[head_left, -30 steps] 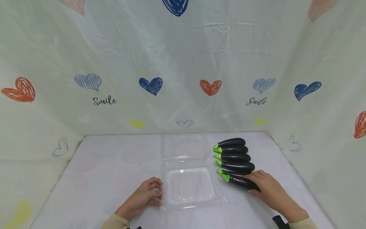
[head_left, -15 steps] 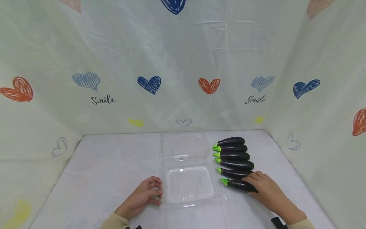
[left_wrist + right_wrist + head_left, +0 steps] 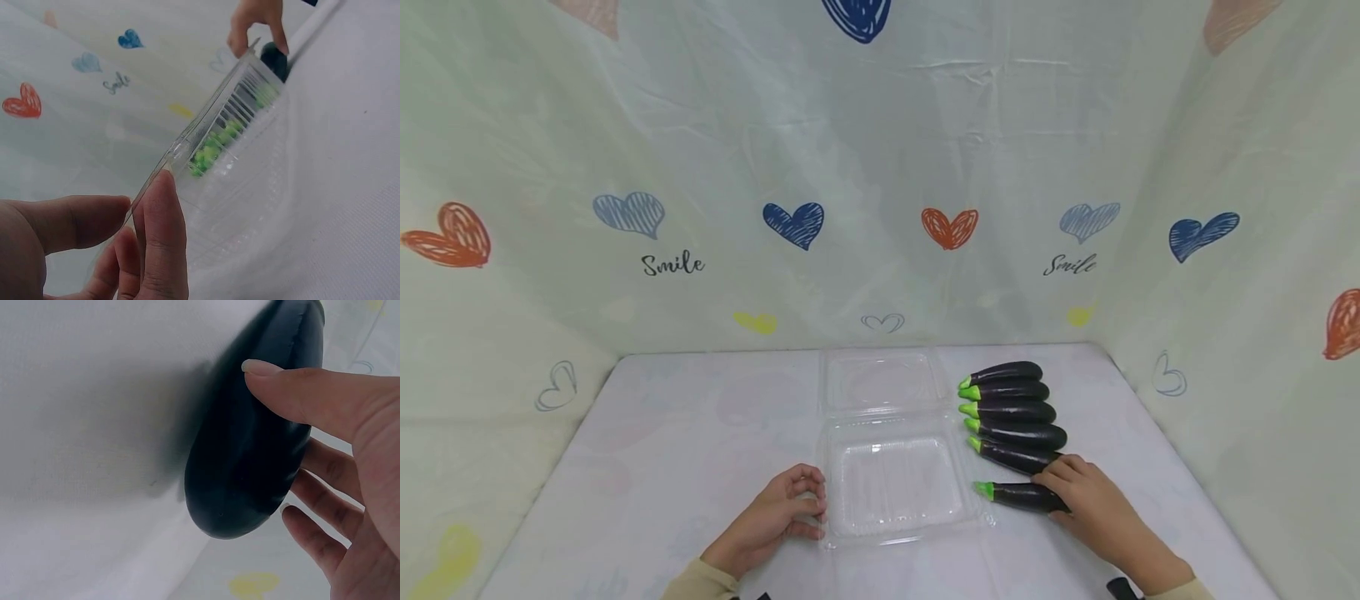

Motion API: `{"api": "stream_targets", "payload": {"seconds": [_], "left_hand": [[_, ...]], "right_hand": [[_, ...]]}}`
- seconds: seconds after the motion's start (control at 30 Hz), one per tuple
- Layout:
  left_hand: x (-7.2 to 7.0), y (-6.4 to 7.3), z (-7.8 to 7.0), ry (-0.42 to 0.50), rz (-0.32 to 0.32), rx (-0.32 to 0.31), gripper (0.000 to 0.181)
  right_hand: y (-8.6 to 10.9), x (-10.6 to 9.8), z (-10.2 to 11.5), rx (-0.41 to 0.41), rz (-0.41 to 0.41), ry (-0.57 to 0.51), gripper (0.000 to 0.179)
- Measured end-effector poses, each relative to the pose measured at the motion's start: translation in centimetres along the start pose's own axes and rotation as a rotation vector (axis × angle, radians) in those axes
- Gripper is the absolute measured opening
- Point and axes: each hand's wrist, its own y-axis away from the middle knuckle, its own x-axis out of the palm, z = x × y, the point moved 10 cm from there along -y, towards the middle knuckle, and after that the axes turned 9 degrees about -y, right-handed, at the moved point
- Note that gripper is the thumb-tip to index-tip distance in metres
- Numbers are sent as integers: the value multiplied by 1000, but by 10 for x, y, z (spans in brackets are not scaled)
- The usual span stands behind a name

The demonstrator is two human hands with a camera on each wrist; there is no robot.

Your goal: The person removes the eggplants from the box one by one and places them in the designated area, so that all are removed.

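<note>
A clear plastic clamshell box (image 3: 901, 527) lies opened out on the white table, its lid (image 3: 883, 357) folded back toward the wall. My left hand (image 3: 772, 510) pinches the box's left rim between thumb and fingers, as the left wrist view shows close up. To the right of the box, my right hand (image 3: 1097, 507) grips the nearest eggplant (image 3: 247, 456) around its thick dark end, thumb on one side and fingers on the other. The green stem end of this eggplant (image 3: 1017, 495) points left toward the box. Its blunt tip is partly hidden by the hand in the head view.
Several more eggplants (image 3: 1011, 410) lie in a row behind the held one, stems to the left. A pale curtain (image 3: 880, 167) printed with hearts and "Smile" closes off the back and both sides of the white table (image 3: 700, 433).
My right hand has drawn the nearest eggplant toward the front, away from the row, so a gap now parts it from its neighbour. The left hand stays on the box rim.
</note>
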Motion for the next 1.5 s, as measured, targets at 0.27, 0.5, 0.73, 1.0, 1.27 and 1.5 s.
{"api": "stream_targets", "payload": {"seconds": [0.27,0.5,0.73,1.0,1.27,1.5], "left_hand": [[1,-1,0,5,5,6,30],[1,-1,0,11,8,15,31],[1,-1,0,15,13,19,30],[1,-2,1,9,12,17,29],[0,-1,2,20,13,13,27],[-1,-1,3,19,4,2,29]], "right_hand": [[-1,3,-1,7,-1,39,50],[0,0,0,-19,-40,53,51],[-1,2,-3,-30,-45,66,50],[-2,2,-3,-48,-65,71,50],[-1,2,-2,-39,-51,70,50],[1,1,-1,-57,-77,73,51]]}}
